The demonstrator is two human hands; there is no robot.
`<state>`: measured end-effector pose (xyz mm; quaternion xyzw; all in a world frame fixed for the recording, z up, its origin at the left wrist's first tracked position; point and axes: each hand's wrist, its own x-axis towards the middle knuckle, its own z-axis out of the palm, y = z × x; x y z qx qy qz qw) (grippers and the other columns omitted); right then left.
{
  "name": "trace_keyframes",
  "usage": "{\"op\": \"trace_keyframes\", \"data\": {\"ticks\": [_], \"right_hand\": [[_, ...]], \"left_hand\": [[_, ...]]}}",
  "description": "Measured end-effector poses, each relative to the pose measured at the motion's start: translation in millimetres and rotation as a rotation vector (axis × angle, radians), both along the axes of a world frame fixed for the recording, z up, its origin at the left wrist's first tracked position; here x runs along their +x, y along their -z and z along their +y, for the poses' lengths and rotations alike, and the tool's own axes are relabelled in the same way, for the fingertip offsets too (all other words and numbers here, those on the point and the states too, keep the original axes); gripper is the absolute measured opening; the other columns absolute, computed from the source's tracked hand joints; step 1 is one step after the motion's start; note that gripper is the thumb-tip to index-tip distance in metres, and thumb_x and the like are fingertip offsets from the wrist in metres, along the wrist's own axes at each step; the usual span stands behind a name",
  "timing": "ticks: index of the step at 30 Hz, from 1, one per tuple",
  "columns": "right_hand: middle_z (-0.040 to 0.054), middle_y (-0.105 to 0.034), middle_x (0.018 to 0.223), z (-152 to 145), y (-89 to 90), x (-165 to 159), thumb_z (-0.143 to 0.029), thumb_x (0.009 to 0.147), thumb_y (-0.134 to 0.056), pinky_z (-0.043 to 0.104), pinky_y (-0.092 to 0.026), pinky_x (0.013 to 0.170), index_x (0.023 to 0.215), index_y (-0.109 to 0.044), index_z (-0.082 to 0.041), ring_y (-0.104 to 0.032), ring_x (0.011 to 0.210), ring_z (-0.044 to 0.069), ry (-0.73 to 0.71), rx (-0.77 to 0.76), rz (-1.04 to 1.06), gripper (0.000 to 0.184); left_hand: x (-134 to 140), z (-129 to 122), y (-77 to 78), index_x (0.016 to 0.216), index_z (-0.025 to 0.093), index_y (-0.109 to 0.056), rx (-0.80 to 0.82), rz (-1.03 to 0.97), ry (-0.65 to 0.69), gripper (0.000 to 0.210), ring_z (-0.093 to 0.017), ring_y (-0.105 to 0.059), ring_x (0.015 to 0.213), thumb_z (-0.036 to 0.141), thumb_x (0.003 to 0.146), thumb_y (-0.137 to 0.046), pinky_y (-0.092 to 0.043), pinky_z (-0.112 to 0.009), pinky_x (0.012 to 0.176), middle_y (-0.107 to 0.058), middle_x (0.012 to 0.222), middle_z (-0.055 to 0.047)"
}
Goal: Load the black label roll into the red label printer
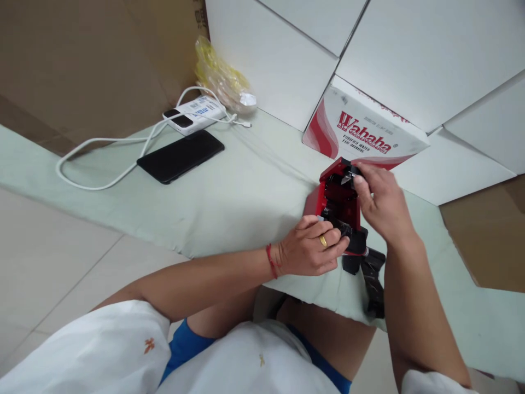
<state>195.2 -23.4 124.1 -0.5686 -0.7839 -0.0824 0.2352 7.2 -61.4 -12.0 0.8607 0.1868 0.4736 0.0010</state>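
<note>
Your left hand (314, 246) covers the near edge of that red box (313, 202), so I can't tell if its curled fingers actually grip anything. Your right hand (383, 200) has its fingers pinching a black part (351, 171) at the upper rim. Box sits open on the bench (246, 202), dark bits (329, 210) inside too murky to identify. Yellowish plastic bag (223, 76)? Contents unclear too.

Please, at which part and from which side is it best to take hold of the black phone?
Probably by both long edges of the black phone, from above and the near side. It lies flat, its near edge is free, and the white cable and white device lie close to its far side.
</note>
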Motion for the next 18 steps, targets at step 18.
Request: {"op": "trace_keyframes", "data": {"ticks": [18], "right_hand": [[0.0108,-0.077,0.122,-77.9,38.4,-0.5,-0.043,0.113,-0.044,0.047,-0.056,0.1,0.123,-0.082,-0.028,-0.07,0.114,0.026,-0.037,-0.207,0.228,0.042]], "left_hand": [[2.1,-6.4,-2.8,0.124,0.029,-0.071,0.028,0.018,-0.054,0.031,-0.023,-0.062,0.114,0.029,0.094,-0.065,-0.037,-0.042,0.105,-0.075,0.11,-0.004]]}}
